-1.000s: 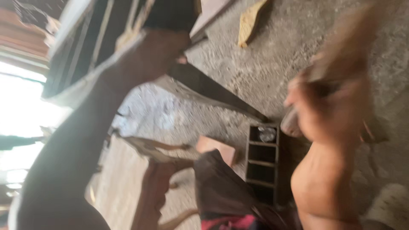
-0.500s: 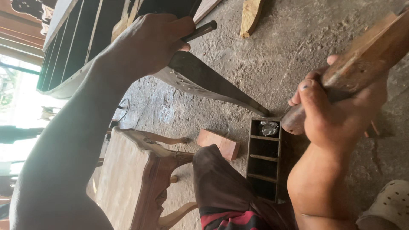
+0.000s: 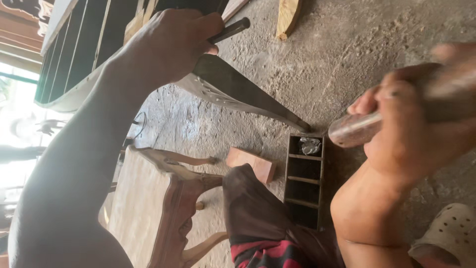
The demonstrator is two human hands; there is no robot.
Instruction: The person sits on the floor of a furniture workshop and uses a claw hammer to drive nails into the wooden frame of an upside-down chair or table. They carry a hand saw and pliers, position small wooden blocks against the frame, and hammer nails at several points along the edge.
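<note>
Two hands are working over a dark, tapered furniture leg (image 3: pixel 248 94) that is slanting across the concrete floor (image 3: pixel 357 44). The left hand (image 3: pixel 168 47) is wrapping its fingers tightly around a metal chisel (image 3: pixel 230 30), holding it just above the leg's upper end. The right hand (image 3: pixel 416 124) is gripping a blurred wooden mallet (image 3: pixel 377 124), fingers curled round its handle. A small compartment box (image 3: pixel 303 181) is sitting at the leg's tip, beside a wood block (image 3: pixel 252 164).

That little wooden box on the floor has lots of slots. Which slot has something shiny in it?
The top slot of the compartment box, the one nearest the tip of the tapered leg. It holds something crumpled and silvery; the slots below look dark and empty.
</note>
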